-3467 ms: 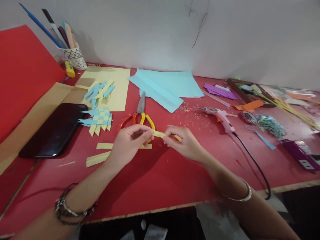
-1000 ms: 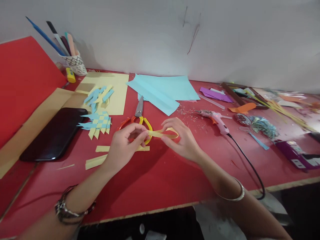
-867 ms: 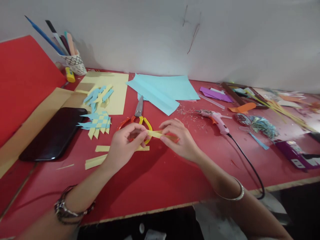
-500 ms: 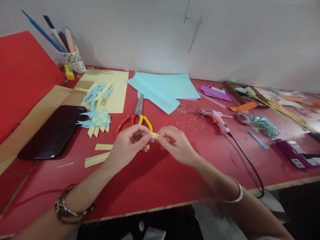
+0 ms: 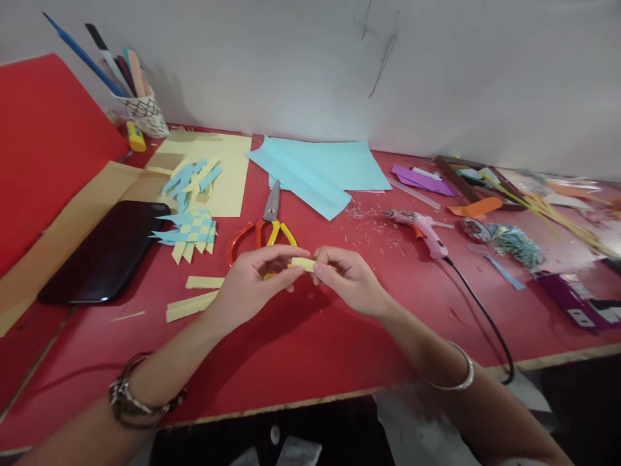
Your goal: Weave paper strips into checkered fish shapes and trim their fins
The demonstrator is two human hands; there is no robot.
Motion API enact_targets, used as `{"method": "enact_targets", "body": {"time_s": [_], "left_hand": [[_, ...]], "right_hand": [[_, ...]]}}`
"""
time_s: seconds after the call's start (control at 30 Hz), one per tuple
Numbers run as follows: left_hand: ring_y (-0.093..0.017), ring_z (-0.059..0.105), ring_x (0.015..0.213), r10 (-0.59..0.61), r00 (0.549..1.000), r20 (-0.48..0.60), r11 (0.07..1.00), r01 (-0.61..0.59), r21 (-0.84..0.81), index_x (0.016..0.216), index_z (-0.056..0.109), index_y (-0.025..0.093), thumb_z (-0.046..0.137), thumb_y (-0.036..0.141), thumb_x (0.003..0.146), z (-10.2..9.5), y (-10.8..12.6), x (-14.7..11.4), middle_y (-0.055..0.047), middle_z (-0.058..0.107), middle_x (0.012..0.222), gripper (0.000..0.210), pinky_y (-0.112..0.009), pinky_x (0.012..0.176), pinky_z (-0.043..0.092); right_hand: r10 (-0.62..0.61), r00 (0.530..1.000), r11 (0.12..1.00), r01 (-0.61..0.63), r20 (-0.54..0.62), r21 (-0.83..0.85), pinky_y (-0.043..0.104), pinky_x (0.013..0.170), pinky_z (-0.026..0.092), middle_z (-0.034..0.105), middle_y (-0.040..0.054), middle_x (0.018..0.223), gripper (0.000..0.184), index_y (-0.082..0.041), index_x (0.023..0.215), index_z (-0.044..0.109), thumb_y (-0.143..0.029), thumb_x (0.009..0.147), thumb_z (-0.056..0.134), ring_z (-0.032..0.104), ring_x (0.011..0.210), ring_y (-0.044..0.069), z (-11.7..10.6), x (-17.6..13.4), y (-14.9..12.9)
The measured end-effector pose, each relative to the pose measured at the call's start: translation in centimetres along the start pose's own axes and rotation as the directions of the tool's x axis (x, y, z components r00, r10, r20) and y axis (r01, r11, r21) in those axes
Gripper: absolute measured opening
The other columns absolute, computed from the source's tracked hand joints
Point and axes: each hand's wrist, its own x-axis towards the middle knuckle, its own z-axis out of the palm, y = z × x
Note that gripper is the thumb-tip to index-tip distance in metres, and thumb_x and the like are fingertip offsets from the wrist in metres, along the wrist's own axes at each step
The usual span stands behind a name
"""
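Between my two hands is a short folded strip of yellow paper (image 5: 303,264), held just above the red table. My left hand (image 5: 259,272) has its thumb at the strip's left end, fingers curled behind. My right hand (image 5: 347,278) pinches the other end between thumb and fingers, hiding part of it. Just behind my left hand lie scissors (image 5: 272,204) with red and yellow handles, partly covered by it. Loose yellow strips (image 5: 191,305) rest to the left of that hand. Beyond them sits a woven blue and yellow paper piece (image 5: 194,230).
A black phone (image 5: 104,252) lies at left, near a patterned pen cup (image 5: 148,113). Blue sheets (image 5: 334,165) and a yellow sheet (image 5: 237,175) are at the back. On the right are a corded pink glue gun (image 5: 422,230), a thread bundle (image 5: 517,246) and a purple object (image 5: 567,298).
The fingers have shifted on the yellow strip, and more of its flat face now shows. My left fingers reach farther over towards the right hand. The view has moved slightly.
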Motion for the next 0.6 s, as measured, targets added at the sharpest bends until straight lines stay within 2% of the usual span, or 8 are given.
{"method": "enact_targets", "body": {"time_s": [0.3,0.5,0.6], "left_hand": [[-0.012,0.061,0.066,0.011,1.0,-0.011,0.996,-0.012,-0.088,0.087,0.066,0.021,0.063,0.03,0.068,0.23,0.07,-0.04,-0.003,0.065,0.081,0.021,-0.024,0.065,0.053],[-0.014,0.062,0.073,0.007,1.0,0.012,0.984,-0.005,-0.177,0.087,0.067,0.022,0.065,0.026,0.067,0.09,0.13,-0.1,-0.002,0.067,0.08,0.02,-0.024,0.066,0.054],[-0.014,0.062,0.07,-0.02,1.0,0.021,0.979,0.024,-0.2,0.087,0.067,0.023,0.064,0.029,0.068,-0.02,-0.02,0.0,-0.001,0.067,0.078,0.02,-0.025,0.065,0.055]], "right_hand": [[-0.022,1.0,0.995,0.021,-0.007,-0.093,0.021,0.048,0.028,0.035,-0.0049,0.053,0.029,-0.019,0.056,0.037,-0.032,0.08,0.044,0.034,0.049,0.007,-0.17,-0.04,0.11],[-0.037,0.999,0.995,0.035,-0.02,-0.091,0.022,0.047,0.025,0.033,-0.0053,0.051,0.031,-0.019,0.055,0.032,-0.031,0.081,0.044,0.03,0.048,0.007,-0.19,-0.03,0.01],[-0.047,0.999,0.995,0.045,-0.02,-0.093,0.022,0.047,0.025,0.034,-0.0052,0.051,0.03,-0.019,0.055,0.033,-0.031,0.081,0.044,0.03,0.048,0.007,-0.18,-0.03,-0.04]]}}
